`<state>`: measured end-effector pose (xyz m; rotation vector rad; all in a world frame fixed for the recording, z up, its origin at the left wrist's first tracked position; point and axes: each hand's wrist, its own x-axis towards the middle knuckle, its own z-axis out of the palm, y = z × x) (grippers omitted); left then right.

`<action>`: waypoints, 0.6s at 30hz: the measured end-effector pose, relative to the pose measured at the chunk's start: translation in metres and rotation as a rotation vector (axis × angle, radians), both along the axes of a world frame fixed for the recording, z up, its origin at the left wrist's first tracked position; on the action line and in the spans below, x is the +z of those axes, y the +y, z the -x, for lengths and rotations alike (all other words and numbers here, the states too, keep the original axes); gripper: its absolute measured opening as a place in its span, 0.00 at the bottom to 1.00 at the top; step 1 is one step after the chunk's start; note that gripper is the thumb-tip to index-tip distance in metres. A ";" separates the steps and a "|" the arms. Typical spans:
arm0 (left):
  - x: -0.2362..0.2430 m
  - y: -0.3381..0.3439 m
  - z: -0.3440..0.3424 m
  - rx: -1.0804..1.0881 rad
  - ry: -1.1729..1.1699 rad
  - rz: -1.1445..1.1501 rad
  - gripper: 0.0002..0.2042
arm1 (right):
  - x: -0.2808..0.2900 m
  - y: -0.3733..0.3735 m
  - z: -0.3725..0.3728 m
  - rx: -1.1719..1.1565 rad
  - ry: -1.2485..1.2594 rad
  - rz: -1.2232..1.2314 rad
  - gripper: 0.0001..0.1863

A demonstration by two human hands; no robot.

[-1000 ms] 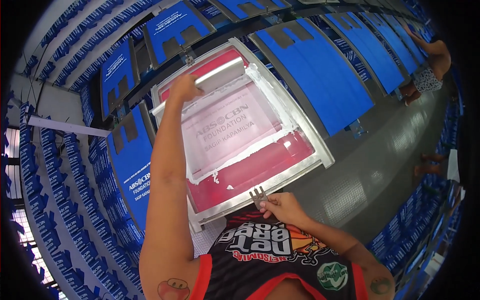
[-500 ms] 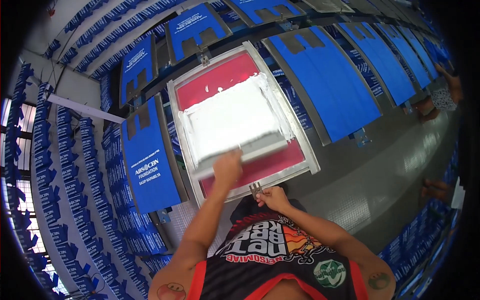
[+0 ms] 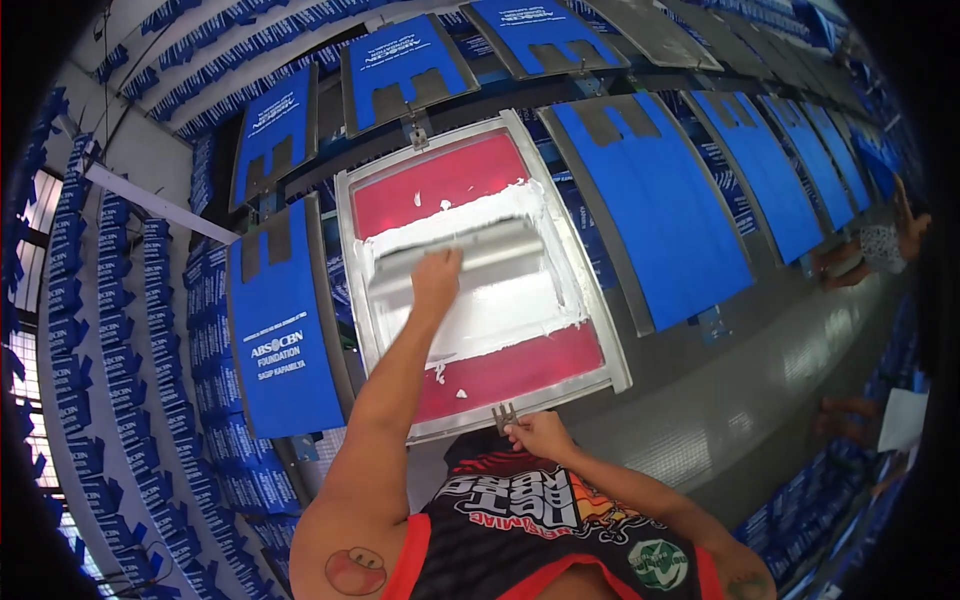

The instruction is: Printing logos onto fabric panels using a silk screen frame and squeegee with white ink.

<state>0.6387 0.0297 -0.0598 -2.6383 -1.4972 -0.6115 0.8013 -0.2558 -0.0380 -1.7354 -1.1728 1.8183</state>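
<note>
The left hand (image 3: 437,276) has its fingers closed over the middle of the squeegee (image 3: 495,248), a long grey bar lying crosswise over the white middle of the screen (image 3: 510,375), its right end a little farther from the body than its left. The right hand (image 3: 537,434) has its grip pinched on a pronged metal tab (image 3: 504,413) at the near edge of the frame (image 3: 580,270); whether the tab is fixed there cannot be told. White ink (image 3: 490,208) lies thick beyond the squeegee and in ragged ridges along the sides, while the patch on the near side is smoother and greyer. The screen shows red at its far and near ends, with a few white specks on both. At the frame's far edge sits a metal hinge (image 3: 418,132). To the left, just beside the frame, a blue cloth with white print (image 3: 290,400) lies on a board; to the right is a larger plain blue cloth (image 3: 660,210). More printed blue cloths (image 3: 405,60) lie beyond, and rows of blue pieces (image 3: 75,340) line the left side. At the far right, another person (image 3: 880,243) in patterned shorts is partly visible.
</note>
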 end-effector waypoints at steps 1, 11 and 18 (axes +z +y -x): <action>-0.002 -0.021 -0.008 -0.043 -0.088 -0.046 0.12 | 0.003 0.003 -0.004 0.058 -0.054 0.027 0.13; 0.111 0.012 0.115 0.316 -0.539 0.879 0.22 | 0.057 0.096 -0.126 -0.214 -1.016 -0.699 0.28; 0.032 -0.013 0.152 0.639 -1.224 1.046 0.25 | -0.030 0.090 -0.164 -0.553 -0.397 -0.210 0.31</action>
